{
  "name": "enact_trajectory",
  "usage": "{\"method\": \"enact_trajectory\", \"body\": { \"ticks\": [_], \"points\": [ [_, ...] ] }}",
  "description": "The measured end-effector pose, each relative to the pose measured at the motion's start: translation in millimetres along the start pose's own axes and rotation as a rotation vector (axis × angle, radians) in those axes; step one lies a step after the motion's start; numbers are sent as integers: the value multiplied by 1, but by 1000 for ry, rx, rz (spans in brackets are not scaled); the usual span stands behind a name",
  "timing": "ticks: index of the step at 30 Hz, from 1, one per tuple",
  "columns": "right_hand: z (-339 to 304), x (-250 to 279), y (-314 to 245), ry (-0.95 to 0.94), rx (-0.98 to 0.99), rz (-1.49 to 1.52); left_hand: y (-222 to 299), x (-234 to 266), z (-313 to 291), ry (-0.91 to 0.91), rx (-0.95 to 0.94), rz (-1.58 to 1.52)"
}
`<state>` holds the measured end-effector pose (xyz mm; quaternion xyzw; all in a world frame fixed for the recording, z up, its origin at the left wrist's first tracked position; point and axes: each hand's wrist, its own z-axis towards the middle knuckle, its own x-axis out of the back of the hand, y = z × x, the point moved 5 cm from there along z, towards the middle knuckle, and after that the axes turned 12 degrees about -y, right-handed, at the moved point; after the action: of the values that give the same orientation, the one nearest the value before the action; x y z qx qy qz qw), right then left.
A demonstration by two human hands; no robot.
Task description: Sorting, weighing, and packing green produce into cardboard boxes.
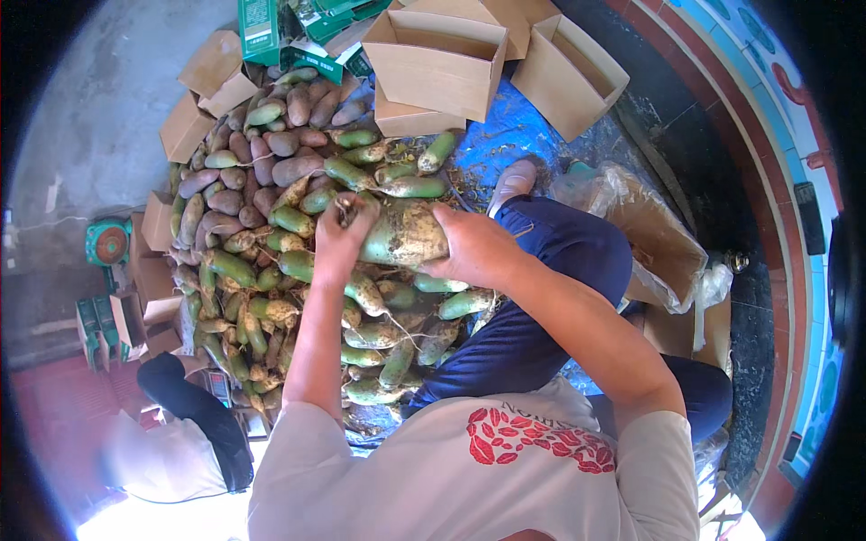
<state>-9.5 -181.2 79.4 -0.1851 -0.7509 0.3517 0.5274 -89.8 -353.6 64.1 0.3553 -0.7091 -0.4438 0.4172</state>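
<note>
Above piled radishes [262,225] (blue tarp [514,135] beneath), hands [410,239] around one.

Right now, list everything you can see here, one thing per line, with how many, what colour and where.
held radish: one, pale with green, gripped in both hands above the pile
radish pile: too many to count, green, pale and purplish, on the ground at left and centre
blue tarp: one, under the pile's right side
open cardboard boxes: several, brown, along the top; more folded ones at the left edge
green cartons: a few, top centre
lined box: one, brown with a clear plastic bag, right
other person: one, dark sleeve, lower left
left hand: on the radish's left end
right hand: on its right end
</note>
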Motion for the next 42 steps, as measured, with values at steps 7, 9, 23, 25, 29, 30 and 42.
{"method": "enact_trajectory", "body": {
  "ticks": [7, 9, 23, 25, 29, 30, 42],
  "points": [
    [5, 18, 18, 91, -195, -137, -3, -11, 76, -163, -60, -81],
    [0, 18, 27, 84, -258, -148, 27, -39, 53, -200, -348, 389],
    [-7, 21, 25, 138, -195, 20, -36, 31, 73, 25, 264, -398],
    [-4, 22, 24, 143, -186, 72, -25, 17, 54, -218, 268, -623],
    [-2, 22, 24, 203, -136, 179, -10, 13, 35, -295, 123, -652],
    [-1, 20, 24, 201, -132, 178, -7, 16, 34, -255, 70, -654],
    [4, 12, 33, 211, 33, 509, 24, 38, 31, -151, -133, -278]
  ]
}}
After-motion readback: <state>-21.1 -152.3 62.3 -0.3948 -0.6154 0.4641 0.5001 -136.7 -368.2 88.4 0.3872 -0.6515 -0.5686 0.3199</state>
